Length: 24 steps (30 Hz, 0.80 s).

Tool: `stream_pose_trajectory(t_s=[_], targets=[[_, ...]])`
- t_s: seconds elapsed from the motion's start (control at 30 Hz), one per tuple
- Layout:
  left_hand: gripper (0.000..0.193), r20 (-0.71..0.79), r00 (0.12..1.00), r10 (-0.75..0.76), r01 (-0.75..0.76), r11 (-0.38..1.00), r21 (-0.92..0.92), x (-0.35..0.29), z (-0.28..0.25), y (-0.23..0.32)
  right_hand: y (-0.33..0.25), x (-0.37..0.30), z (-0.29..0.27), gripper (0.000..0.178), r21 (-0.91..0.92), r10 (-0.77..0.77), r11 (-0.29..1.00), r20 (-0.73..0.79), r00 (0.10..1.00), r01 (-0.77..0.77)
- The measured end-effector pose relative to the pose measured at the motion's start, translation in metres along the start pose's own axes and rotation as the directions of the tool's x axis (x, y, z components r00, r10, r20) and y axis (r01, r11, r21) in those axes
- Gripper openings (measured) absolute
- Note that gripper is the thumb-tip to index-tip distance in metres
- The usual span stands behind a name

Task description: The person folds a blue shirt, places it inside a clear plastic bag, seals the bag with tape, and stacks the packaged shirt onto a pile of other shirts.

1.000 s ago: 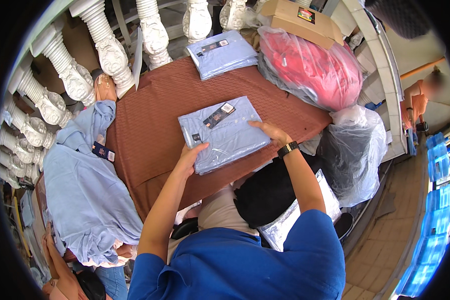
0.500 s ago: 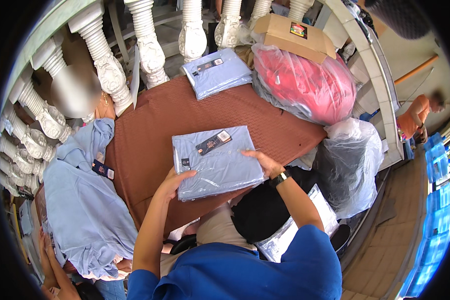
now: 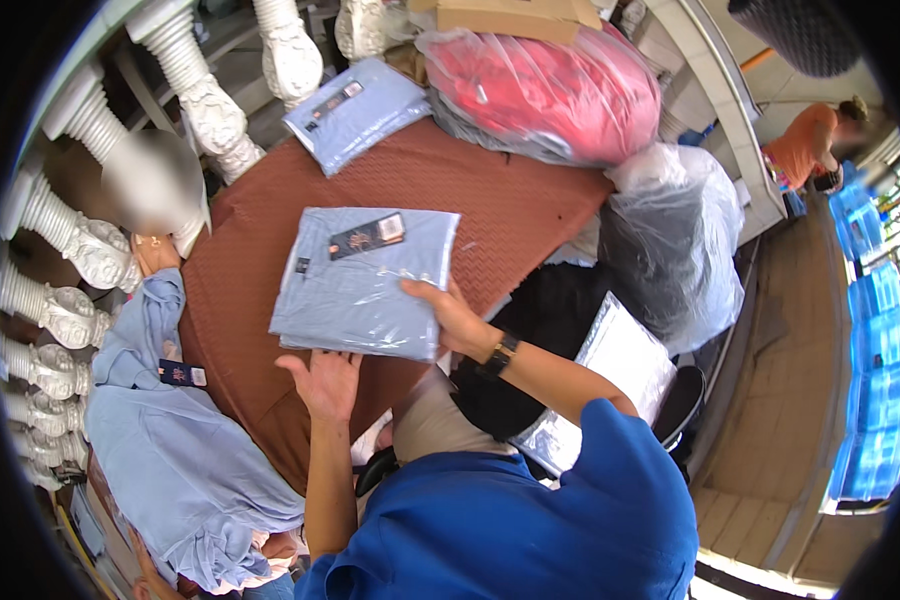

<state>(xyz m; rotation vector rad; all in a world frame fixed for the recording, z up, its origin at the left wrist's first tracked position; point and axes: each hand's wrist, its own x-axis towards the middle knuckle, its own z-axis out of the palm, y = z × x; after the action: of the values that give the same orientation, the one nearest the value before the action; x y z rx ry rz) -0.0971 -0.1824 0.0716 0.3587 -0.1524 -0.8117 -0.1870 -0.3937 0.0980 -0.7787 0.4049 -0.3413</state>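
A folded light-blue shirt (image 3: 355, 290) in a clear plastic sleeve, with a dark tag (image 3: 367, 236) on its front, lies tilted above the brown-covered table. My right hand (image 3: 455, 315) grips its right edge, the thumb on top and the fingers hidden beneath. At the near edge my left hand (image 3: 327, 388) is open, palm up, its thumb stretched out to the left. The left fingertips reach the bottom edge of the package, and I cannot tell how far under they go. A dark wristband (image 3: 498, 354) circles my right wrist.
Another bagged blue shirt (image 3: 358, 112) lies at the table's far edge. Bagged red clothing (image 3: 550, 95) sits under a cardboard box (image 3: 515, 17). A grey plastic bag (image 3: 675, 245) stands right. A loose blue shirt (image 3: 185, 440) drapes at left, near another person's hand (image 3: 156, 253). White balusters (image 3: 210, 105) line the back.
My left hand has let go of the package's left corner and turned palm up below its near edge. My right hand keeps its hold. The view has shifted.
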Motion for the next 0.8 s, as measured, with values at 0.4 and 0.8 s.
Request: stream_pose_trajectory(t_s=[0.4, 0.8], targets=[[0.057, -0.274, 0.957, 0.097, 0.043, 0.885, 0.464, 0.029, -0.011, 0.005, 0.008, -0.016, -0.023, 0.061, 0.183, 0.287, 0.938, 0.066, 0.956, -0.295], [0.072, -0.095, 0.987, 0.127, 0.051, 0.313, 0.948, 0.023, -0.011, -0.001, -0.085, 0.012, -0.111, 0.052, -0.101, -0.346, 0.938, -0.215, 0.913, 0.331]])
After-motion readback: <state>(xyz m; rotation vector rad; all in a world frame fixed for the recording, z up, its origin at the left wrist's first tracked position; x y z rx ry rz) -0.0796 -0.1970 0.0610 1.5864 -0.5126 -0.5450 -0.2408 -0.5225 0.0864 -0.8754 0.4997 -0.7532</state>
